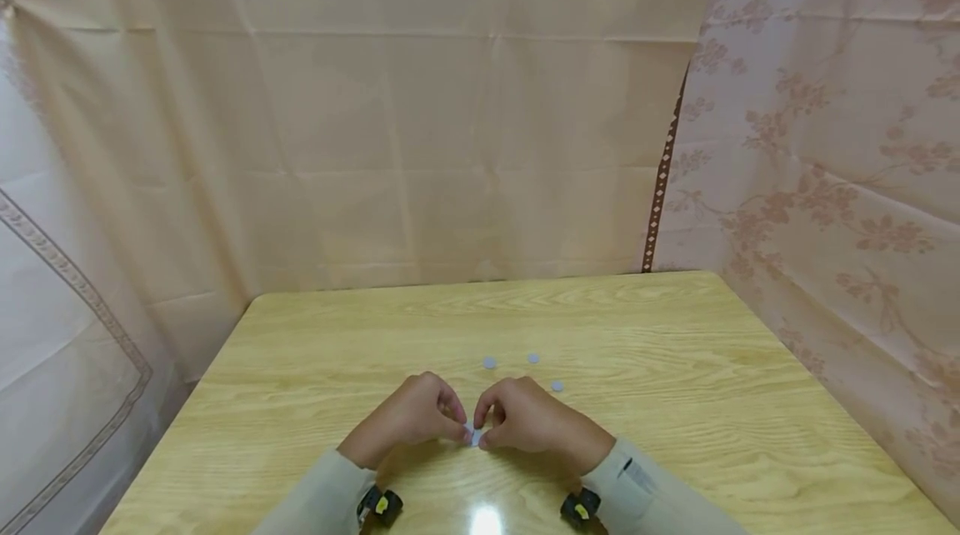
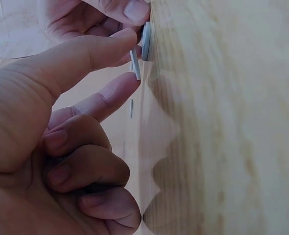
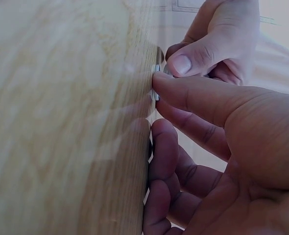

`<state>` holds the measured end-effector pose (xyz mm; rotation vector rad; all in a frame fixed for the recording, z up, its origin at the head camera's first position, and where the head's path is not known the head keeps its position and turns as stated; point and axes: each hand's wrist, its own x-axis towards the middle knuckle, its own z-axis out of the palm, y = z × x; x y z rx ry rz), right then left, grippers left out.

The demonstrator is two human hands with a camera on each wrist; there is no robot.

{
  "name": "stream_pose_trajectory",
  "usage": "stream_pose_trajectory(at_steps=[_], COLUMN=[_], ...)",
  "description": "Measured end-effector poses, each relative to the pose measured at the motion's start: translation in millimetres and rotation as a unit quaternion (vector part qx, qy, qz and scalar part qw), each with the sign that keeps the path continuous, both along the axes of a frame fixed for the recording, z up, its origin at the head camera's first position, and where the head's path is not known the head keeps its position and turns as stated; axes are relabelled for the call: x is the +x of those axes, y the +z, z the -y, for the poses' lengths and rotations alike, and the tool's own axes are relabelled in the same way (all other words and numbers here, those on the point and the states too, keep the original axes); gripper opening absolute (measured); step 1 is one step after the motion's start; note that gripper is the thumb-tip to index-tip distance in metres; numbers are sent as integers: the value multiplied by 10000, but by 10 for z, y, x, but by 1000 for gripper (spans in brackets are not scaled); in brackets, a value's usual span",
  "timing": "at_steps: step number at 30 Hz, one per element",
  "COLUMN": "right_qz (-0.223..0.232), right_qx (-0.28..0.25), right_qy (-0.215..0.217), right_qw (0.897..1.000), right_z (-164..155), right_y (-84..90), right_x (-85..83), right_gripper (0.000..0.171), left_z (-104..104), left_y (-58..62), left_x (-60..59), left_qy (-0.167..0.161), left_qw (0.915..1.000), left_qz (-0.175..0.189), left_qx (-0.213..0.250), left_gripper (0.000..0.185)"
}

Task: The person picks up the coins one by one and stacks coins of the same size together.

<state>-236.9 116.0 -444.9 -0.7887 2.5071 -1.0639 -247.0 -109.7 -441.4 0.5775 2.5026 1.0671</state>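
Note:
My left hand [image 1: 427, 414] pinches a thin pale-grey disc [image 2: 136, 66] on edge between thumb and index finger, its other fingers curled in. Facing it, my right hand [image 1: 522, 417] grips another pale disc [image 3: 156, 68] between thumb and index finger, low at the tabletop. From the left wrist view, this right-hand disc [image 2: 146, 41] looks layered, like two thin rounds face to face. Both hands almost meet at the fingertips, with pale pieces [image 1: 474, 435] showing between them in the head view. Fingers partly cover the discs.
Three more small grey discs lie beyond the hands: one disc [image 1: 490, 362] behind the gap, another disc [image 1: 533, 358] farther right, a third disc [image 1: 557, 387] nearer the right hand. The wooden table [image 1: 337, 335] backs onto a beige curtain [image 1: 450, 143].

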Motion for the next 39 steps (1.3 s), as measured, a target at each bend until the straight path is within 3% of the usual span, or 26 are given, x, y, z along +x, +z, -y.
stream_pose_trajectory(at_steps=[39], right_qz=[-104], right_qx=[163], right_qy=[16], right_qw=[9998], right_z=[-1], right_y=[10], right_x=[-3], right_gripper=[13], left_z=[-2], left_y=[-2], left_x=[-1], left_qy=[-106], left_qw=[9999], left_qz=[-23], left_qx=[12], left_gripper=[18])
